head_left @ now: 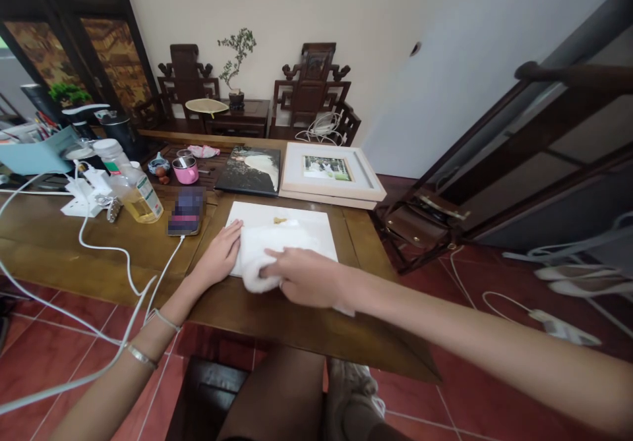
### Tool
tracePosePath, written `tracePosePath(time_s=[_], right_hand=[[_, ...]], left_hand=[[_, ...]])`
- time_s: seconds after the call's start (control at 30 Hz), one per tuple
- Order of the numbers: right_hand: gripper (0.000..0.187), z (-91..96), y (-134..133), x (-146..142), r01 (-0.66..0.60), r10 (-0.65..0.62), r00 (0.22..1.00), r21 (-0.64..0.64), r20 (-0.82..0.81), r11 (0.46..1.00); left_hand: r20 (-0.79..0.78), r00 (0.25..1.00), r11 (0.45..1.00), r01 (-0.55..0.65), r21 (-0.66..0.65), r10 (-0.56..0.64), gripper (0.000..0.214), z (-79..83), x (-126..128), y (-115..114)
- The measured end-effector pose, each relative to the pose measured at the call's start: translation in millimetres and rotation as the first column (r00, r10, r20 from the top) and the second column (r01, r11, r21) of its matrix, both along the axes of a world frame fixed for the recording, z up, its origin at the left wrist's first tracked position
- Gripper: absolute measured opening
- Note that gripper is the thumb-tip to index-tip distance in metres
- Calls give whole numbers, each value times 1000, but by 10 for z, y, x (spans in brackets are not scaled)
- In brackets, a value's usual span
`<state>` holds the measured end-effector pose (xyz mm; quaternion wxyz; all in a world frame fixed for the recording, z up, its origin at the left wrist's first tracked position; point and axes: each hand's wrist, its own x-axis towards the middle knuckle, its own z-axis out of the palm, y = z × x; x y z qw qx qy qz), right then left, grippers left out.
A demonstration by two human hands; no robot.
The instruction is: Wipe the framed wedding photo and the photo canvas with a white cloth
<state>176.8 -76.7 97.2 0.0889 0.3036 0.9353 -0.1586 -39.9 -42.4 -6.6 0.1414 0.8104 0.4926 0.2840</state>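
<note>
A white board or canvas (297,220) lies flat on the wooden table (148,243). My left hand (220,253) rests on its left edge, fingers laid flat against it. My right hand (301,277) is closed on a crumpled white cloth (257,273) pressed onto the board's near left corner. A small yellowish spot (279,219) sits near the board's far edge.
A phone (186,211) on a white cable lies left of the board, beside a bottle of yellow liquid (136,194) and a pink cup (185,171). A dark picture (250,169) and a framed photo (329,174) lie behind. Carved chairs (309,91) stand by the wall.
</note>
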Motion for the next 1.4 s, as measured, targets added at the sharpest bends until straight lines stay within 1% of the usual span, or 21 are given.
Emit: tracePosePath(time_s=[0.07, 0.13, 0.23, 0.3, 0.37, 0.43, 0.5, 0.57, 0.63, 0.67, 0.73, 0.77, 0.8, 0.9, 0.97, 1.03, 1.13, 1.23, 1.3, 1.4], right_hand=[[50, -49, 223, 40, 117, -117, 993, 44, 2, 992], [53, -116, 425, 34, 185, -187, 982, 125, 5, 975], [54, -221, 607, -86, 215, -227, 973, 225, 30, 950], [55, -291, 632, -211, 214, -238, 969, 267, 61, 940], [57, -354, 584, -324, 154, -184, 980, 299, 72, 942], [56, -386, 467, -387, 12, -34, 997, 314, 63, 949], [51, -361, 296, -388, -138, 132, 990, 308, 38, 941], [46, -269, 106, -338, -242, 247, 969, 269, 16, 932], [43, -130, -54, -262, -294, 300, 954, 187, -2, 937], [42, -55, -108, -222, -300, 303, 953, 128, 0, 945], [37, 73, -143, -151, -247, 247, 968, 6, 42, 969], [35, 117, -121, -120, -191, 193, 978, -33, 79, 981], [35, 144, -73, -93, -129, 133, 985, -45, 113, 991], [41, 134, 191, -43, 31, -34, 990, 24, 138, 999], [47, 87, 416, -52, 82, -86, 991, 49, 106, 995], [46, 48, 629, -115, 103, -106, 992, 44, 67, 994], [42, 33, 860, -308, 100, -100, 995, 47, 2, 994], [39, 48, 990, -532, 76, -75, 997, 48, -30, 996], [37, 60, 1046, -625, 67, -65, 997, 50, -51, 997], [37, 78, 1110, -602, 96, -92, 994, 62, -58, 993]], left_hand=[[2, 1000, 1000, -6, 3, 6, 45, -21, -3, 6], [10, 1000, 1000, -9, 2, 9, 45, -36, -4, 10], [42, 999, 1000, -7, -7, 8, 45, -25, -1, 5], [99, 995, 1000, -7, -8, 8, 46, 7, 4, -9], [195, 981, 1000, -16, -1, 16, 48, 51, 10, -28], [301, 953, 999, -42, 12, 37, 49, 94, 17, -48], [369, 927, 997, -75, 21, 62, 50, 125, 25, -63], [382, 921, 994, -104, 33, 83, 51, 139, 36, -71], [342, 935, 992, -118, 51, 94, 51, 135, 46, -70], [312, 945, 991, -120, 60, 96, 50, 126, 50, -66], [243, 966, 992, -109, 66, 90, 49, 97, 52, -52], [211, 974, 993, -99, 63, 84, 48, 78, 50, -44], [183, 980, 994, -89, 57, 77, 47, 59, 47, -35], [124, 991, 998, -58, 37, 53, 43, 17, 37, -13], [103, 994, 999, -44, 29, 40, 41, 13, 35, -6], [87, 996, 999, -32, 31, 29, 39, 27, 39, -5], [77, 997, 998, -35, 60, 30, 37, 53, 45, -4], [70, 996, 996, -54, 76, 49, 37, 53, 39, -1], [71, 996, 996, -56, 71, 50, 37, 40, 29, 1], [81, 996, 997, -45, 62, 40, 39, 19, 15, 2]])
